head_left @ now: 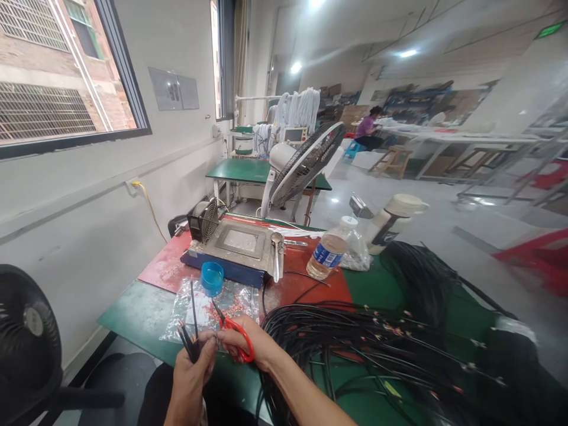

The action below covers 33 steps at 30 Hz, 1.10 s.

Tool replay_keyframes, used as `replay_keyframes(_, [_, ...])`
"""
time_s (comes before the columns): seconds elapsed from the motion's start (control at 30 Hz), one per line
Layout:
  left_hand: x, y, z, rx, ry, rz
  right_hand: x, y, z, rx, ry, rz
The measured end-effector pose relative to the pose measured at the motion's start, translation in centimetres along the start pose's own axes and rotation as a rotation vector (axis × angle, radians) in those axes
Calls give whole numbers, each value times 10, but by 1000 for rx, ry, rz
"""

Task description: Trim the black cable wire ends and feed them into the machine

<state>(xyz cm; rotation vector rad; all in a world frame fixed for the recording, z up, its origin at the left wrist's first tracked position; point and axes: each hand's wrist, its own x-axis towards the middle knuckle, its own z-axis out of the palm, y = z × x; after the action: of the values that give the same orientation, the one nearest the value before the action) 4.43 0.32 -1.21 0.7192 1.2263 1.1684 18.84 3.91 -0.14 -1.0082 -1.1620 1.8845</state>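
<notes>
My left hand (191, 370) is closed around a few thin black tubes (193, 322) that stick up from its fingers. My right hand (243, 340) grips red-handled scissors (235, 337), blades pointing up-left toward the tubes. Both hands meet just above the near edge of the green table (133, 313). To their right lies a large bundle of black cables (377, 349) with small coloured ends. A clear plastic bag (208, 305) with small red and white bits lies just beyond the hands.
A blue cap (212, 278) sits on the bag. Behind it stand a grey metal machine (239, 245) on a red mat, a small fan (204, 220), a water bottle (326, 255) and a big floor fan (306, 163). A black fan (26, 337) stands at left. A person (368, 127) sits far back.
</notes>
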Motion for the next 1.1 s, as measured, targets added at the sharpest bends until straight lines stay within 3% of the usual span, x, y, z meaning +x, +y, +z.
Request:
replay_keyframes(0.4, [-4, 4, 2, 4, -70, 10, 0, 0, 1, -60, 6, -75])
replay_keyframes(0.8, [-3, 7, 2, 9, -49, -71, -1, -3, 1, 64, 39, -28])
replay_keyframes(1.1, [-3, 5, 1, 36, -152, -34, 0, -3, 1, 32, 57, 17])
